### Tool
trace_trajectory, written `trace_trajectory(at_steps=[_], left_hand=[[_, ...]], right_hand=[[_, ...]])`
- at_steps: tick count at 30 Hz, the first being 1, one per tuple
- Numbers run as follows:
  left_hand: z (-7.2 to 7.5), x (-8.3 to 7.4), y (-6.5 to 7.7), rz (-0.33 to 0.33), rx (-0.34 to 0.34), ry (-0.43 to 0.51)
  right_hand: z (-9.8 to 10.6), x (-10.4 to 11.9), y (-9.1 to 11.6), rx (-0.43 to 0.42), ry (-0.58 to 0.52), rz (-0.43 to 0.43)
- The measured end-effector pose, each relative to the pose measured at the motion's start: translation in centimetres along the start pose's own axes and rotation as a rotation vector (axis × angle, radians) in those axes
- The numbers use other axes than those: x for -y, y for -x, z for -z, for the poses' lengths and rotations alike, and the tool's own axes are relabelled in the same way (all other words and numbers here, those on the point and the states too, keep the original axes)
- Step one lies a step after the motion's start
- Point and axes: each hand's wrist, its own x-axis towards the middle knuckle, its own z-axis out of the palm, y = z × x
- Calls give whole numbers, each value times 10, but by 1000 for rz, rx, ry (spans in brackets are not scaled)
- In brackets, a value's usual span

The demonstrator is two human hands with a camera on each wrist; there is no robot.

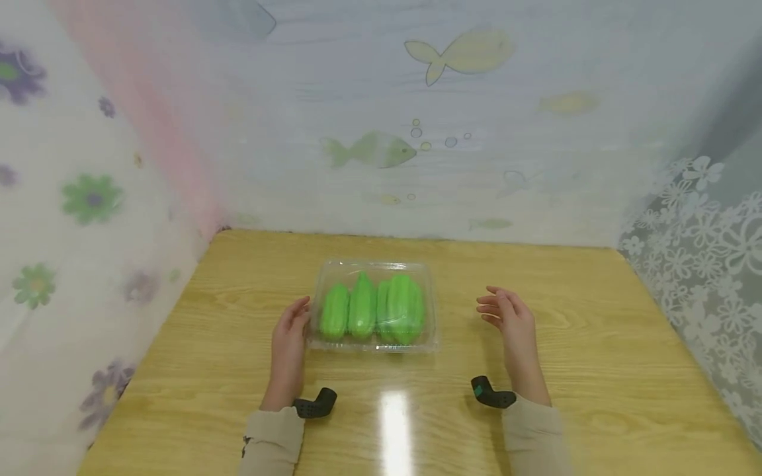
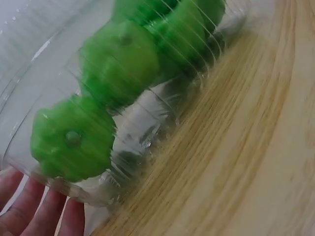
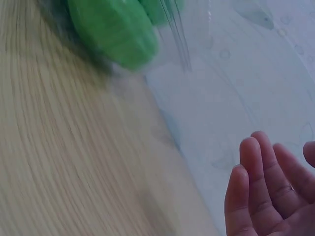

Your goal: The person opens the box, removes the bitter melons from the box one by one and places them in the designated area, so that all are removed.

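Note:
A clear plastic box (image 1: 372, 345) with its lid down sits on the wooden table, holding several bright green, ridged, gourd-shaped pieces (image 1: 362, 307). My left hand (image 1: 289, 344) is at the box's left side. In the left wrist view, its straight fingers (image 2: 47, 214) touch the rim, and two knobbly green ends (image 2: 74, 137) show through the plastic. The thumb is out of sight in that view. My right hand (image 1: 513, 330) hovers to the right of the box, apart from it, holding nothing. Its fingers (image 3: 261, 182) are extended and slightly spread in the right wrist view.
Under everything lies a wood-grain table (image 1: 595, 370). A pale curtain (image 1: 369, 99) printed with fish hangs along its back edge. Flowered cloth (image 1: 53, 231) borders the left side, and white flower lace (image 1: 708, 244) the right. Each wrist wears a black camera mount (image 1: 318, 403).

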Motion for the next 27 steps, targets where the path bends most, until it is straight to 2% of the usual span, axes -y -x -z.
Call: trace_trajectory(at_steps=[5, 10, 12, 16, 19, 27], left_hand=[[5, 8, 4, -54, 15, 18], [4, 13, 7, -107, 86, 17], [6, 14, 7, -119, 108, -19], [9, 16, 7, -131, 137, -129], [9, 16, 6, -137, 129, -176], [1, 20, 6, -169, 83, -157]], right_hand=[[-21, -6, 9, 34, -63, -39], [-42, -4, 16, 114, -7, -51], [-51, -6, 18, 147, 35, -68], [-61, -13, 22, 155, 114, -104], [-65, -15, 23, 148, 146, -124], [-64, -20, 20, 120, 144, -139]])
